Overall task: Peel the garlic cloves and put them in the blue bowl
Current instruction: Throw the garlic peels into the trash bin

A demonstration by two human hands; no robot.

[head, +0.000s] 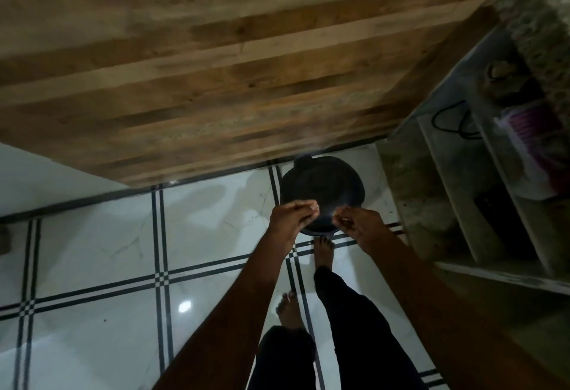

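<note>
A: We look straight down. Both arms reach out over a dark bin (pixel 322 187) on the tiled floor (pixel 92 250), at the foot of a wooden cabinet (pixel 197 65).

B: The left hand (pixel 291 215)?

A: Its fingers are curled in tight, the tips bunched together. Something small and pale shows at the fingertips (pixel 314 207). We take it for a clove (pixel 315 208) or its skin, but it is too small and dim to tell which.

B: And the right hand (pixel 359 224)?

A: Much the same. The fingers are curled, and a pale speck (pixel 347 220) sits between thumb and fingertips. We cannot tell whether that is skin or garlic.

B: Do the hands touch?

A: No. They are near each other with a gap between them, both over the near rim of the bin.

B: Where is the blue bowl?

A: We cannot find it in this view. The bin under the hands is dark, with a lid hinge or knob at its far edge.

B: What else?

A: Two bare feet (pixel 322 250) stand on the floor just short of the bin, below dark trousers (pixel 348 328). To the right, a stone counter (pixel 539 19) tops open shelves (pixel 462 189) with a black cable (pixel 450 121) and a pink-and-white thing (pixel 530 139).
</note>
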